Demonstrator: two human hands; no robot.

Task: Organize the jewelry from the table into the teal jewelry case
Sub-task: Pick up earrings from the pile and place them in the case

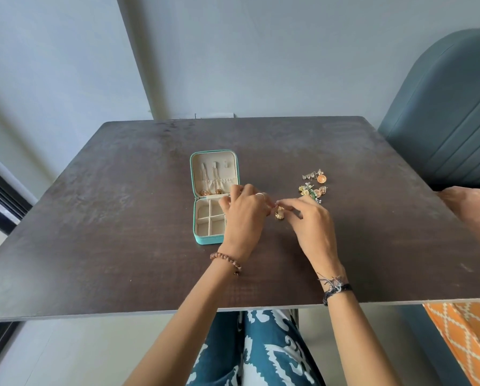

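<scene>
The teal jewelry case (198, 235) lies open on the dark table, its lid flat with gold necklaces (209, 190) hanging inside. Its lower half has beige square compartments that look bare. My left hand (243, 215) hovers over the case's right side and covers it. My right hand (308, 227) is just right of it. Fingertips of both hands pinch a gold dangling earring (279, 213) between them, above the table. A pile of loose earrings (312, 188), gold, orange, green and silver, lies farther right.
The dark wooden table (122, 218) spreads wide around the case. A teal padded chair back (450, 112) stands at the back right. An orange cushion (467, 207) and patterned orange cloth (464, 335) lie at the table's right edge.
</scene>
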